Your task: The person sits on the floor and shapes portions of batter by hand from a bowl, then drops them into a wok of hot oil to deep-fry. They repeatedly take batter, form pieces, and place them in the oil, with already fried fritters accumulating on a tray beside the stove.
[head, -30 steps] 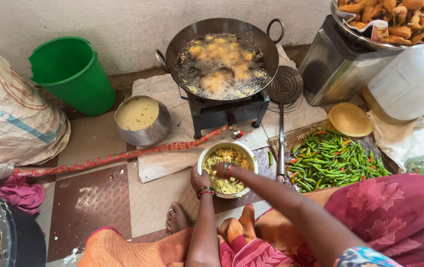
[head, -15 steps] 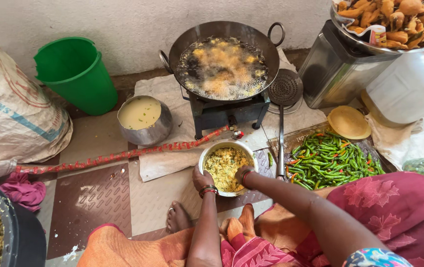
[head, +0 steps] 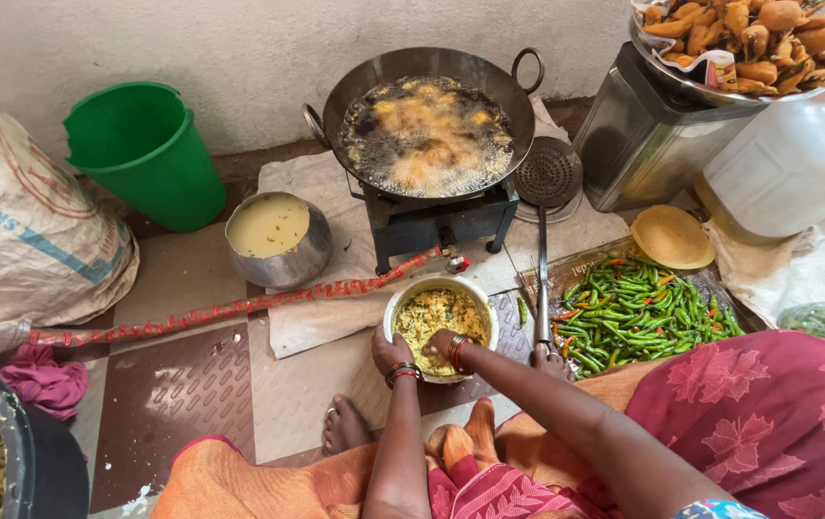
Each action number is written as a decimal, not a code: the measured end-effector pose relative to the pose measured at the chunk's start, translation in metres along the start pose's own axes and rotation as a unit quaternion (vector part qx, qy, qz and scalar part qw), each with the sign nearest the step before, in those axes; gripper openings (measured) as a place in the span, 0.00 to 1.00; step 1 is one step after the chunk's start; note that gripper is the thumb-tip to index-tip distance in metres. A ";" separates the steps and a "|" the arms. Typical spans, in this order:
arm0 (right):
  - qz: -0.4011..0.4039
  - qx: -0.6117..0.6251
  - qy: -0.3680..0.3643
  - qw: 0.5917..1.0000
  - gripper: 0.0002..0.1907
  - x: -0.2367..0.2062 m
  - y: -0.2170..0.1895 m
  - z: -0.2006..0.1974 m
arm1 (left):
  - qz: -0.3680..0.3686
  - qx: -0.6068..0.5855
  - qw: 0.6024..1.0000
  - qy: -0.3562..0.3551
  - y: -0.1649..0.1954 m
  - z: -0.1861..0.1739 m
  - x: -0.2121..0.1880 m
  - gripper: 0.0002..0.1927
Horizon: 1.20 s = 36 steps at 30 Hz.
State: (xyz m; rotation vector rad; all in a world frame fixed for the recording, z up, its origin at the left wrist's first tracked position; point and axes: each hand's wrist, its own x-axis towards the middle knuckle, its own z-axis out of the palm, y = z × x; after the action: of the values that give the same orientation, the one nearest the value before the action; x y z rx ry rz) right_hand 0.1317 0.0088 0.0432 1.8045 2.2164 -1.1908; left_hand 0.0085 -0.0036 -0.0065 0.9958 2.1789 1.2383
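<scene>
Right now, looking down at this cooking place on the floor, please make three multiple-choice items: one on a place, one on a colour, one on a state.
1. Where is the slotted ladle?
A. Right of the stove
B. Inside the bucket
C. On the sack

2. What colour is the bucket?
A. Blue
B. Green
C. Red

3. What are the hands doing?
A. Both lie on the chillies
B. Both rest on the lap
C. The left hand holds the steel bowl's rim and the right hand is in its mixture

Key:
1 A, its head lies beside the stove.
2 B, it is plainly green.
3 C, the fingers reach into the yellow mixture.
</scene>
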 end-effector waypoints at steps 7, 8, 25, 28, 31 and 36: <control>-0.066 -0.167 0.001 0.984 0.14 -0.011 -0.009 0.031 | -0.001 -0.003 1.000 -0.005 -0.003 -0.002 -0.002 0.21; -0.086 -0.208 -0.027 0.974 0.15 -0.013 -0.003 0.028 | 0.002 -0.006 1.000 -0.001 -0.003 -0.001 -0.002 0.21; -0.020 0.397 -0.116 0.910 0.18 0.018 0.037 -0.193 | 0.011 -0.017 1.000 -0.009 -0.007 0.003 -0.001 0.20; -0.077 0.188 0.107 0.973 0.19 0.027 0.005 -0.249 | 0.027 -0.027 0.999 -0.008 -0.008 0.000 -0.002 0.20; 0.011 0.098 0.291 0.952 0.26 0.042 -0.029 -0.291 | 0.037 -0.034 0.999 -0.007 -0.006 -0.003 -0.002 0.20; -0.037 -0.172 0.299 0.938 0.28 0.062 -0.052 -0.326 | 0.022 -0.034 0.999 -0.018 -0.003 -0.007 -0.003 0.20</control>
State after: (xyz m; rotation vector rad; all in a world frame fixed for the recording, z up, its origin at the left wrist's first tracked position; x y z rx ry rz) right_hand 0.2035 0.2458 0.2700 2.1292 2.5841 -0.2167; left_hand 0.0043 -0.0112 -0.0056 1.0368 2.0838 1.2954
